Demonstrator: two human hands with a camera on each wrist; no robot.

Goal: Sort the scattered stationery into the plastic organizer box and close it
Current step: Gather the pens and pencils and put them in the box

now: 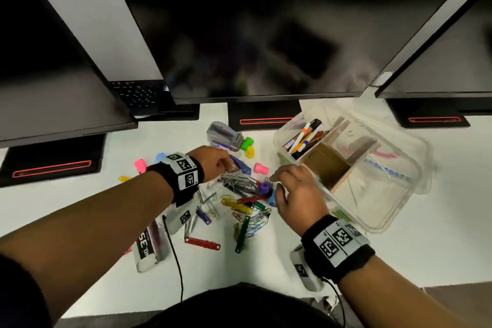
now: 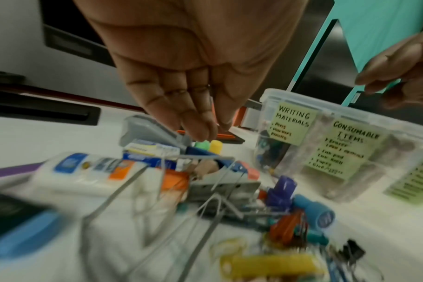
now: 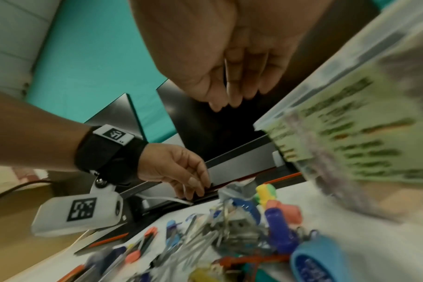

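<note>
White desk, box labelled "WRITING MATERIALS", "CONSUMABLE ITEMS"; both hands' fingers pressed together.

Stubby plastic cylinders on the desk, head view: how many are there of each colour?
Green cylinder: 1
Yellow cylinder: 1
Pink cylinders: 2
Purple cylinder: 1
Blue cylinders: 2, one partly hidden
Total: 7

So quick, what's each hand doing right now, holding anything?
Left hand: fingertips pinched together on a thin metal paper clip above the pile.
Right hand: fingers loosely curled over the pile; whether it holds anything cannot be told.
</note>
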